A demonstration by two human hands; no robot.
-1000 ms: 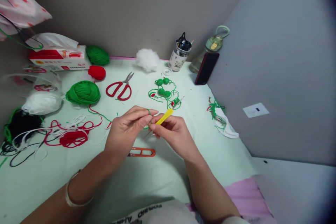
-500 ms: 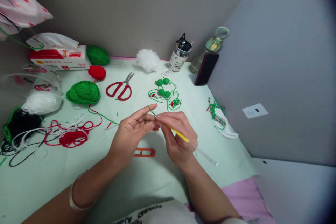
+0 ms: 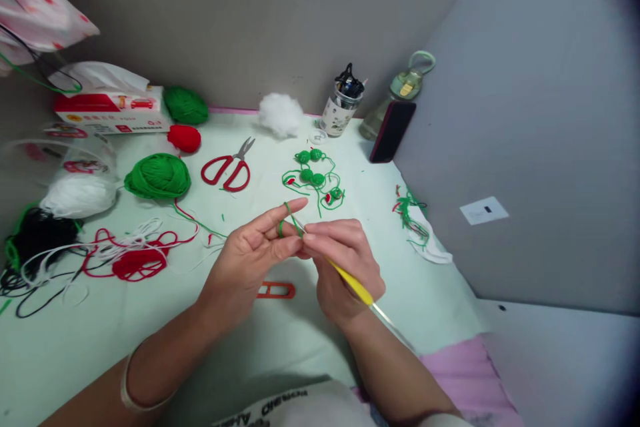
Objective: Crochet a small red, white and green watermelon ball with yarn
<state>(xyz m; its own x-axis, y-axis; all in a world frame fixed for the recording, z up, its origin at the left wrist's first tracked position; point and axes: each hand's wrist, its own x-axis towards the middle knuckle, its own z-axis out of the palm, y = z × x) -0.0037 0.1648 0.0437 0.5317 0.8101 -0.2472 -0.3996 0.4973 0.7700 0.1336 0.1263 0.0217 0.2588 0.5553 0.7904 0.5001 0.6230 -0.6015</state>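
My left hand (image 3: 263, 238) is closed on green yarn (image 3: 289, 213), a strand of which loops over the raised index finger and round another finger. Between my thumb and fingers the yarn is pinched; any worked piece there is too small to make out. My right hand (image 3: 345, 263) grips a crochet hook (image 3: 356, 283) with a yellow handle, its thin metal tip at the yarn by my left fingertips. Beneath the hands lies an orange plastic piece (image 3: 277, 290), partly hidden by my left wrist. Beyond them sit several small green crocheted balls (image 3: 313, 177) with yarn tails.
Red-handled scissors (image 3: 235, 170), a green yarn ball (image 3: 158, 175) and a tangle of red yarn (image 3: 140, 262) lie on the left. White stuffing (image 3: 281, 115), a pen jar (image 3: 342, 107), a bottle (image 3: 395, 97) and a phone (image 3: 393, 132) stand at the back. Yarn scraps (image 3: 414, 220) lie right.
The crochet hook has tilted more steeply, its rear end swinging lower and to the right. My right hand has shifted slightly right and down, and the left index finger reaches a little further right.
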